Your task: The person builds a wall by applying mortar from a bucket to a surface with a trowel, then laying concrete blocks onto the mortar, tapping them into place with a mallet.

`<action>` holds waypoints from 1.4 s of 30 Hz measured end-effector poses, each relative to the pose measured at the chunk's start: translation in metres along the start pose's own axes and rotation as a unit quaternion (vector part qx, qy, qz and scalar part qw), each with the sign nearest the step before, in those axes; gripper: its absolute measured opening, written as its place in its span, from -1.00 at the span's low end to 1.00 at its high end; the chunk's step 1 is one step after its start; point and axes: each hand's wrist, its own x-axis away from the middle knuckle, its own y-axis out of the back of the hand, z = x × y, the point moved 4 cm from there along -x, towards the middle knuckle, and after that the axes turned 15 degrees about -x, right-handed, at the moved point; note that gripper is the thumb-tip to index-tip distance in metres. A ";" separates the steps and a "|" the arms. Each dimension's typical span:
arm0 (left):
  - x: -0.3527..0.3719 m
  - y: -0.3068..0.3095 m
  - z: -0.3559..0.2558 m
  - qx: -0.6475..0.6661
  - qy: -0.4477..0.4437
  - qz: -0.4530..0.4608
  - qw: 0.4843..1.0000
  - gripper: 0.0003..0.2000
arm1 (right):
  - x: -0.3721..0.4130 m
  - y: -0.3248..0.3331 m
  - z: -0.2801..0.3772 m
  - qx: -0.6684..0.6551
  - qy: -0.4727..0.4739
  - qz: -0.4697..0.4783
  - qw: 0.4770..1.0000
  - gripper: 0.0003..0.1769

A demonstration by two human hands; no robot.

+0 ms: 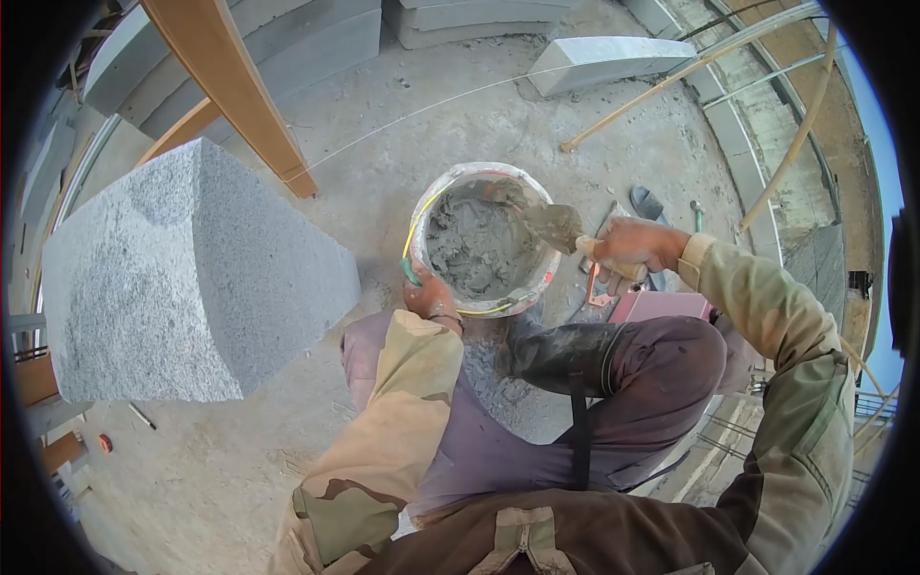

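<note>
Grey mortar (479, 244) lies in the bucket (419, 225), my 2 hands apart: left hand (433, 297) closed on its green grip (410, 272), right hand (640, 243) clamped round the trowel (554, 227). Leftward stands 1 big block (144, 287).

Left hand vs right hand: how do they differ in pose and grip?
Left hand holds the bucket at its near-left rim; right hand is closed around the trowel's handle.
Left hand is beside the green grip; right hand is outside the opposite side.
Shared: both bare.
</note>
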 end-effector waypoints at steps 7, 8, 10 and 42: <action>0.013 0.002 -0.004 0.123 0.012 -0.011 0.992 -0.57 | -0.066 -0.035 0.081 0.339 0.092 -0.060 0.935 -0.73; 0.011 0.000 -0.001 0.125 0.009 -0.010 0.992 -0.57 | -0.057 -0.064 0.100 0.432 0.172 -0.058 0.884 -0.74; 0.003 -0.008 0.006 0.181 -0.013 0.009 0.983 -0.58 | -0.053 -0.120 0.108 0.577 0.276 -0.056 0.767 -0.73; -0.008 -0.013 0.011 0.250 0.018 0.044 0.967 -0.56 | -0.063 -0.151 0.021 0.517 0.298 -0.070 0.799 -0.75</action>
